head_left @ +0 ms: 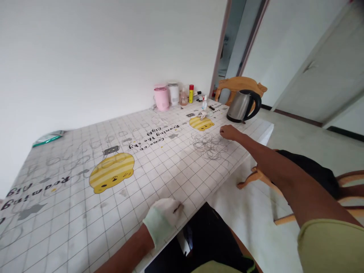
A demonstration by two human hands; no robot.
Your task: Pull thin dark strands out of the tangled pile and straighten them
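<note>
My left hand (pixel 166 212), in a white glove with a pale green cuff, rests curled into a fist at the near edge of the table. Nothing sticks out of it. Bare and closed, my right hand (pixel 228 132) reaches out over the tabletop; its fingers are curled in, and whatever they may hold is hidden. Just left of it lies a loose tangle of thin dark strands (pixel 209 146) on the checked tablecloth (pixel 159 170). Beyond the right hand stands a steel kettle (pixel 240 106) with a black handle.
Along the wall stand a pink canister (pixel 161 98), a white canister (pixel 173 93), a pump bottle (pixel 183 97) and a yellow can with a red cap (pixel 191 94). A small crumpled item (pixel 203 114) lies before them. A green-edged packet (pixel 49 138) sits far left. Wooden chairs (pixel 241 85) flank the table.
</note>
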